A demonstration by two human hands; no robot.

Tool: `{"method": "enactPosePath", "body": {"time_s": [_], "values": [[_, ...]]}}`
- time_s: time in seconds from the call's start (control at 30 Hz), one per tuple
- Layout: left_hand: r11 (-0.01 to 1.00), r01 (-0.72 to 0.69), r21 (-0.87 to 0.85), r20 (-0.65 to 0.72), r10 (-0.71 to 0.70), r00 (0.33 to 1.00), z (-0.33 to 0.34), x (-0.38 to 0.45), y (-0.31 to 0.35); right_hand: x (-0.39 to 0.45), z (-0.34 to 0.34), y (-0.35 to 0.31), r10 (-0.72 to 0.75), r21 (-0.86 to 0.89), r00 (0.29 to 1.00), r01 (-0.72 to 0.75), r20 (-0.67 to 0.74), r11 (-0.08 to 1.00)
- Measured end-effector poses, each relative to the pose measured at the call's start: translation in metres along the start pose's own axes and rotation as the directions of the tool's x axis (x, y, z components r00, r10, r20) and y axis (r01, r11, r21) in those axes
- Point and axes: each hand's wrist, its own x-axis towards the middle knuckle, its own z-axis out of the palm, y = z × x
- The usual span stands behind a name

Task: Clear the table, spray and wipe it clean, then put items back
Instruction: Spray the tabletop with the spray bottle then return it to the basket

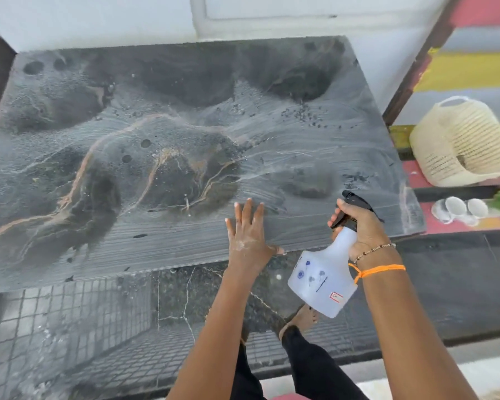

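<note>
The dark marble-patterned table top (162,145) fills the view, wet with foamy streaks and drops. My left hand (247,232) lies flat and open on its near edge, fingers spread, with white foam on the back of it. My right hand (358,226) grips a translucent white spray bottle (324,278) by its black trigger head (354,207), nozzle aimed at the table's near right part. The bottle hangs tilted below the table edge.
A cream woven basket (462,142) lies on its side on the striped mat to the right, with a few white round pieces (459,210) near it. A white wall runs behind the table. Dark tiled floor and my foot (300,319) lie below.
</note>
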Motion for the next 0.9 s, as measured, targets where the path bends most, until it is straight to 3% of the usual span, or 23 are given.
{"method": "enactPosePath", "body": {"time_s": [0.1,0.23,0.4,0.57,0.7,0.8,0.9], "values": [[1.0,0.023,0.019,0.018,-0.023,1.0,0.015,0.006,0.035,0.006,-0.04,-0.022,-0.015,0.029,1.0,0.016,-0.013,0.999],[0.996,0.084,-0.018,0.049,-0.083,0.995,0.037,0.018,0.089,0.004,-0.074,-0.056,0.005,-0.018,0.985,-0.002,0.173,1.0],[0.995,0.082,-0.054,0.141,-0.074,0.987,0.063,0.034,0.159,-0.003,-0.11,-0.096,-0.161,-0.301,0.956,0.232,0.244,0.925],[0.96,-0.137,-0.243,0.084,0.161,0.983,0.092,0.045,0.225,0.001,-0.159,-0.133,-0.431,-0.261,0.901,0.425,0.035,0.867],[0.872,-0.149,-0.467,0.098,0.219,0.971,0.107,0.065,0.279,0.013,-0.188,-0.164,-0.631,-0.323,0.77,0.576,-0.092,0.751],[0.826,-0.17,-0.537,0.07,0.244,0.967,0.115,0.088,0.315,0.025,-0.2,-0.188,-0.704,-0.43,0.677,0.582,-0.215,0.69],[0.843,-0.189,-0.504,0.068,0.257,0.964,0.121,0.12,0.348,0.041,-0.211,-0.216,-0.768,-0.643,0.622,0.526,-0.156,0.557]]}}
